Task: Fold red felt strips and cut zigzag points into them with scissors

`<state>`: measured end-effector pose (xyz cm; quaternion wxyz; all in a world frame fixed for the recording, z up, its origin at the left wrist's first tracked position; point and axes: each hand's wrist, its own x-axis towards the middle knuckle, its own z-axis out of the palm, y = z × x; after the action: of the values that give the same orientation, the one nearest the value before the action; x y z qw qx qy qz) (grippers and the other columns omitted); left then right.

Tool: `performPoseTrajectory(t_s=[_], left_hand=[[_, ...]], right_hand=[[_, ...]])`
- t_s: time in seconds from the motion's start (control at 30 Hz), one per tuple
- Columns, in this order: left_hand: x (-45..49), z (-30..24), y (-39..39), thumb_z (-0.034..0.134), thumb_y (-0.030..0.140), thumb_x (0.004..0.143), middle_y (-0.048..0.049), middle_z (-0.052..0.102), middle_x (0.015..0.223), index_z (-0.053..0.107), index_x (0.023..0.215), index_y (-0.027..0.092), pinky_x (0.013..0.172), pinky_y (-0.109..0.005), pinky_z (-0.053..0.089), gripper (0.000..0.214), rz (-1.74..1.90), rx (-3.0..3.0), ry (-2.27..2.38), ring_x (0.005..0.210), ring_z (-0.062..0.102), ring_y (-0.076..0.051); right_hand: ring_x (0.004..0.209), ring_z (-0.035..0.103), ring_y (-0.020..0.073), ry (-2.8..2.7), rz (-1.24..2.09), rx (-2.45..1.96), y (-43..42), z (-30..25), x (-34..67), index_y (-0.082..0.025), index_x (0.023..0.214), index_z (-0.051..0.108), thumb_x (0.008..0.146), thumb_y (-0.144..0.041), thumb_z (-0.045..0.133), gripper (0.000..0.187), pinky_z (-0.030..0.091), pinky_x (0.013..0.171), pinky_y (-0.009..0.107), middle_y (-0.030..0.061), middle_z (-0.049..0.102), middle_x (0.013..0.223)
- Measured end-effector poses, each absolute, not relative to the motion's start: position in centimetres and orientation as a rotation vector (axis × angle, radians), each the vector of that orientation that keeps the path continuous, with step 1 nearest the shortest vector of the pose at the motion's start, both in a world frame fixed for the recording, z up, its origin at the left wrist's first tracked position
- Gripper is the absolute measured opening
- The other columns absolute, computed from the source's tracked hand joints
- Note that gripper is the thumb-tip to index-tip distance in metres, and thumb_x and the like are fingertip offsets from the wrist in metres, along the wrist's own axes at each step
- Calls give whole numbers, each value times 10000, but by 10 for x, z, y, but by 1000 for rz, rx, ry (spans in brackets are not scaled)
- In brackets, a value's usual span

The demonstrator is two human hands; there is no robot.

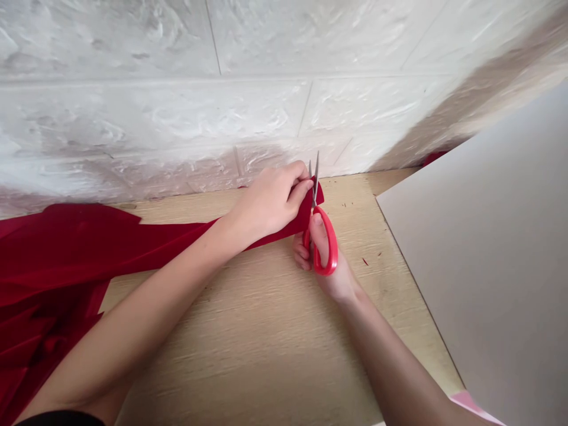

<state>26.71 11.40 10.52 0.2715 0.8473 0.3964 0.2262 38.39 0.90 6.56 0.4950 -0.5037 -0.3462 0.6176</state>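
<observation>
A long piece of dark red fabric [177, 242] stretches from the left over the wooden table. My left hand [277, 198] pinches its narrow right end between thumb and fingers. Red-handled scissors [327, 260] are in my right hand [326, 260], with the thumb through one loop and the other fingers at the second loop. Their metal blades stand slightly apart around the fabric near its tip, pointing toward the wall, close to my left fingertips. A short bit of fabric shows to the right of the blades.
A white textured brick-pattern wall [261, 106] rises behind the table [248, 337]. More red fabric lies heaped at the left. On the right is a large pale board [483, 236], with something pink [465, 401] at its lower edge. Small red scraps [365, 261] dot the wood.
</observation>
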Motion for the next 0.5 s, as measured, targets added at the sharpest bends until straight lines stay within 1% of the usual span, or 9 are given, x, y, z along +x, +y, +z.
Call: performPoseTrajectory(t_s=[0.27, 0.4, 0.5], left_hand=[[267, 104, 114, 469, 226, 995, -13, 633, 726, 628, 862, 187, 636, -302, 388, 211, 611, 2272, 1062, 619, 521, -148], [267, 103, 113, 468, 232, 998, -18, 655, 751, 640, 883, 192, 668, -302, 420, 210, 621, 2255, 1067, 645, 557, -157], [269, 102, 112, 467, 225, 997, -26, 677, 778, 650, 883, 187, 687, -299, 440, 219, 597, 2245, 1047, 681, 590, -162]], right_hand=[[458, 269, 80, -773, 1500, -1273, 10, 68, 382, -242, 705, 380, 836, -779, 592, 593, 234, 442, 257, -78, 333, 566], [443, 285, 76, -751, 1488, -1287, 9, 68, 379, -241, 694, 381, 824, -777, 611, 597, 249, 428, 248, -79, 354, 545], [404, 288, 71, -721, 1492, -1312, 10, 69, 381, -244, 688, 395, 793, -788, 636, 604, 237, 404, 243, -87, 352, 501]])
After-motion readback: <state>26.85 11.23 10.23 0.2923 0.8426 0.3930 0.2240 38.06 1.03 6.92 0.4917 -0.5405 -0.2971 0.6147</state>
